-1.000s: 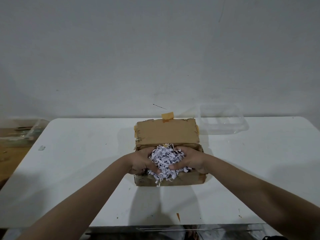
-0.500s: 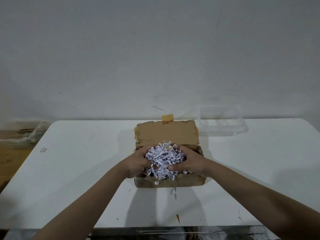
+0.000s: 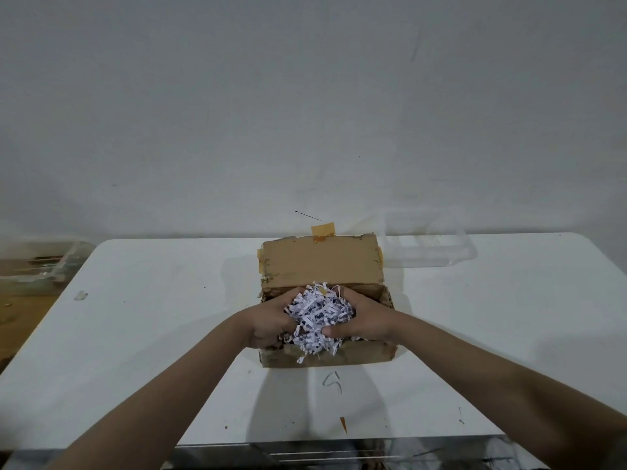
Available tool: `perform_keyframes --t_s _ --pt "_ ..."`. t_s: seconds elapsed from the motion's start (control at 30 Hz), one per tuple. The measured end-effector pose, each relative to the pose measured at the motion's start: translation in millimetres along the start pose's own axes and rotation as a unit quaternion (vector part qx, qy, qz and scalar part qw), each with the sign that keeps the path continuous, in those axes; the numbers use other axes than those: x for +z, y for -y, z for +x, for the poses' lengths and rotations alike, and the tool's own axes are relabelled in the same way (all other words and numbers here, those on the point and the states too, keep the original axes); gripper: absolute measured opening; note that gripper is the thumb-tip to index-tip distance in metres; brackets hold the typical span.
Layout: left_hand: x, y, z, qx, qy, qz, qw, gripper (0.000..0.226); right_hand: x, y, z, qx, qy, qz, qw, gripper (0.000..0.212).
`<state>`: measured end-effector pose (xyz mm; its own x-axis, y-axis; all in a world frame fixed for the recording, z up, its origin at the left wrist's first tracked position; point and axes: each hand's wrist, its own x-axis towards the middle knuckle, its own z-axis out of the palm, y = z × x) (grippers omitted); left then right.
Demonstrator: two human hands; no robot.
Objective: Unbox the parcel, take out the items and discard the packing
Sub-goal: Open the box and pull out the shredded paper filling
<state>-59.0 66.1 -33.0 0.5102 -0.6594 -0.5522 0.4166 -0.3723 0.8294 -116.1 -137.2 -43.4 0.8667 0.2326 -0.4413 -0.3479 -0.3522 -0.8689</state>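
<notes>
Shredded-paper packing — centre frame, above the open cardboard box on the bench, cupped by left hand and right hand — squeeze firmly, lift clear without shedding strands.

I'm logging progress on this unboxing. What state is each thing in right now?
cardboard box: open, flap folded back.
shredded paper: bunched between both hands over the box.
left hand: grips the paper.
right hand: grips the paper.
clear plastic container: lying behind the box, apparently empty.

Both forearms are bare to the frame edge, the left hand and right hand ungloved.
</notes>
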Motion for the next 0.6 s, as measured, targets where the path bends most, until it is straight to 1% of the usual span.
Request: perform_keyframes --t_s 0.07,0.17,0.23,0.33,0.4,0.47,0.6 --pt "2.9 -6.0 -2.8 -0.029 0.01 0.022 0.999 0.071 -0.5 -0.4 0.6 0.005 -0.001 -0.033 0.999 0.084" --pt "3.7 -11.6 -3.2 -0.06 0.027 0.081 0.995 0.073 -1.1 0.3 1.3 0.01 0.002 -0.049 0.999 0.083" --pt "4.2 -12.9 -1.4 -0.072 0.04 0.098 0.992 0.078 -1.7 -0.2 0.9 0.015 0.008 -0.038 0.999 0.078" --pt "6.3 -15.6 -1.1 -0.094 0.04 0.099 0.99 0.072 -2.5 -3.5 0.3 0.024 0.015 0.001 1.0 0.074" --pt "7.5 -15.3 -0.8 -0.088 0.039 0.083 0.992 0.071 -2.8 -6.2 1.4 0.028 0.013 0.025 0.999 0.075" --pt "7.4 -12.0 0.8 -0.071 0.032 0.042 0.996 0.074 -3.3 -8.9 3.9 0.028 0.012 0.037 0.999 0.076" --pt "10.0 -9.5 0.1 -0.035 0.017 -0.025 0.999 0.063 -2.8 -11.7 5.5 0.023 0.01 0.07 0.997 0.074"
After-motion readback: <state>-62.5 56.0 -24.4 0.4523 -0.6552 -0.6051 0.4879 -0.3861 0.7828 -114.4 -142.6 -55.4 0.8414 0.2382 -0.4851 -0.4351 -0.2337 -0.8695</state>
